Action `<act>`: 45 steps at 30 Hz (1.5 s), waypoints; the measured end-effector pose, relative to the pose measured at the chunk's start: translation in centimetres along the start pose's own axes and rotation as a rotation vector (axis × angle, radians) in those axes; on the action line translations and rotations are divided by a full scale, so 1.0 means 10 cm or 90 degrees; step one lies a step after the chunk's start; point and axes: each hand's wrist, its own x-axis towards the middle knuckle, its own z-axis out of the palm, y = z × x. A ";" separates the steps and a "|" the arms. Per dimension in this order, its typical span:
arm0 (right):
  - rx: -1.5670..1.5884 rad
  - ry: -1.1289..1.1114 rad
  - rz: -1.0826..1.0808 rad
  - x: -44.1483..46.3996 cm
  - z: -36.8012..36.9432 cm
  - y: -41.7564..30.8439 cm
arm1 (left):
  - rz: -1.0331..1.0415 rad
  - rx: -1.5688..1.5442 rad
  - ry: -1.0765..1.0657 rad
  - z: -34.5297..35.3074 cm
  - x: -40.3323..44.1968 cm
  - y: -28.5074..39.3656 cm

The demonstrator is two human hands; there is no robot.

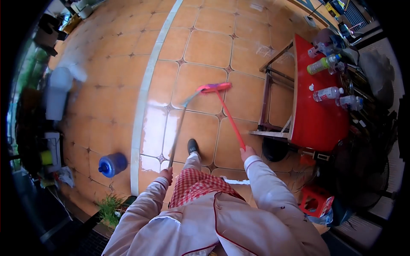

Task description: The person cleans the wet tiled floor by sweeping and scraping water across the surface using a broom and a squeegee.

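My left hand (167, 174) is closed round the upper end of a thin grey pole (176, 138), which slants away to a pale blue-green part near the floor. My right hand (247, 153) grips a red handle (231, 120). That handle runs forward to a pink-red head (215, 88) on the orange floor tiles (200, 47). The far end of the grey pole meets the left side of the pink-red head; whether the two are joined I cannot tell.
A red table (318, 119) with several bottles (328, 94) stands at the right. A blue water jug (113, 165) lies at the left, near a green plant (109, 210). A red stool (315, 201) sits at the lower right. A white bin (57, 100) is at the left.
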 end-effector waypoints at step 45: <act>-0.478 -0.207 -0.040 -1.98 -0.57 2.60 | -0.168 -0.623 -0.062 0.28 -1.21 -3.61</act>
